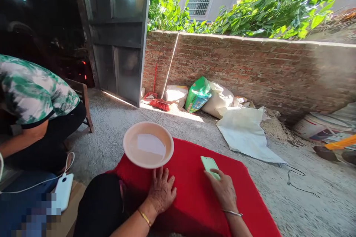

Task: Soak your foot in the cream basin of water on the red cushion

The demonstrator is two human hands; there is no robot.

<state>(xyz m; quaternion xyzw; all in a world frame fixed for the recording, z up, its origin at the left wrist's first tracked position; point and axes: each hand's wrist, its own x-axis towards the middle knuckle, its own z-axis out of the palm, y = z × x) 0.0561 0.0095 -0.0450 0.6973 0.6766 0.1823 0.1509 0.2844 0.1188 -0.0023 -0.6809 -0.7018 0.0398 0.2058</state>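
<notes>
My left hand (162,189) rests palm down on the red cloth (191,192), its fingers spread and nothing in its grip. Just beyond those fingertips stands a round, pale pink basin (128,152) of what looks like clear water. A pale rectangular patch shows inside it; whether that is a reflection or a sheet, I cannot tell. On the right, my right hand (224,189) has its thumb and fingers around the near end of a flat mint-green phone (209,164), lying on or just above the cloth. Part of the phone is hidden by the fingers.
To the left a person in a green-and-white shirt (39,85) bends forward near a wooden chair (88,113). A white power bank (63,192) with a cable lies close by. Along the brick wall (250,66) are a red broom (160,104), sacks (198,94) and a bucket (319,126).
</notes>
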